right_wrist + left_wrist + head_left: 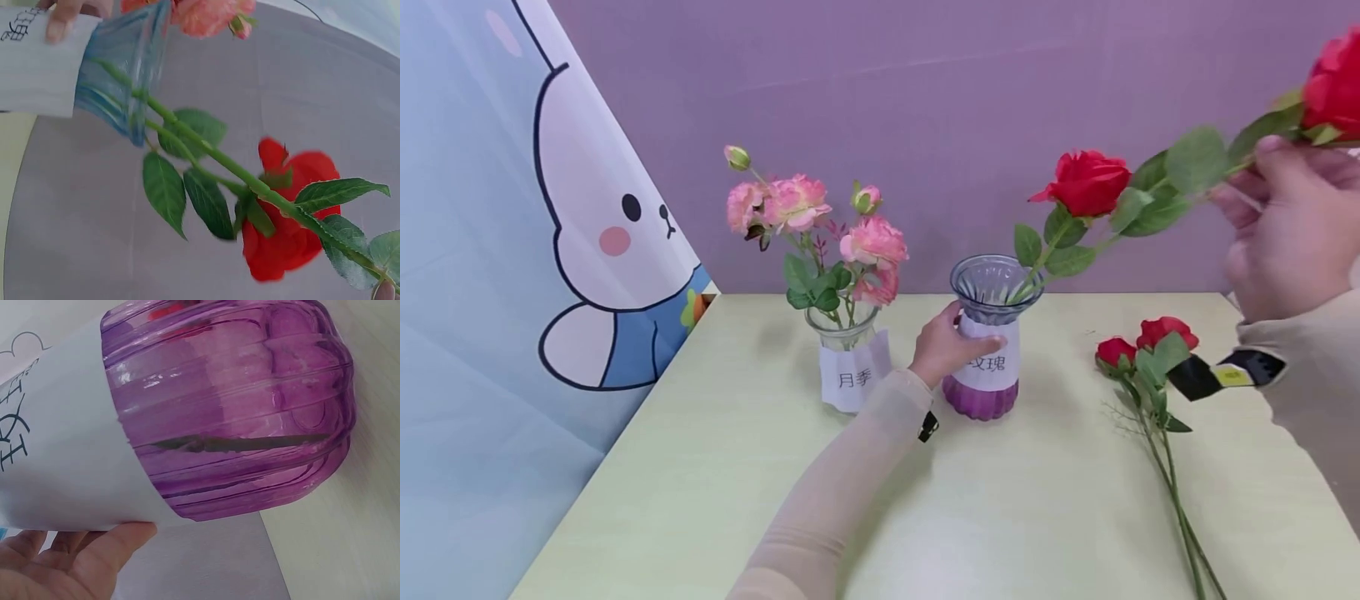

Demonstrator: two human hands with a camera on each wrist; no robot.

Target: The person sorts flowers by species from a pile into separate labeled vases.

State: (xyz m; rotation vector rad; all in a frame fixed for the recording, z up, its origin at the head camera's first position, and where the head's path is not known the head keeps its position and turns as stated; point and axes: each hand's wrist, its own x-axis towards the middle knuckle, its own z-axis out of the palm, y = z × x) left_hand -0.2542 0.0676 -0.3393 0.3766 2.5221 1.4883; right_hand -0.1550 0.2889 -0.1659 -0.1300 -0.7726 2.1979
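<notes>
A glass vase (981, 402), purple below and bluish at the flared mouth, stands upright with a white lettered label wrapped round it. My left hand (953, 346) grips it at the label; in the left wrist view a stem (250, 442) shows through the purple glass. At the upper right my right hand (1292, 225) pinches the stem of a red rose (1337, 87) just under its bloom. That stem (231, 164) slants down into the vase's mouth in the right wrist view. Another red rose (1088, 185) leans out of the same vase to the right.
Left of the vase, a clear labelled vase (842, 337) holds pink flowers (796, 202). Two red roses (1167, 333) with long stems lie on the right side of the pale table (1000, 517). Behind are a purple backdrop (925, 83) and a cartoon-printed cloth (475, 250).
</notes>
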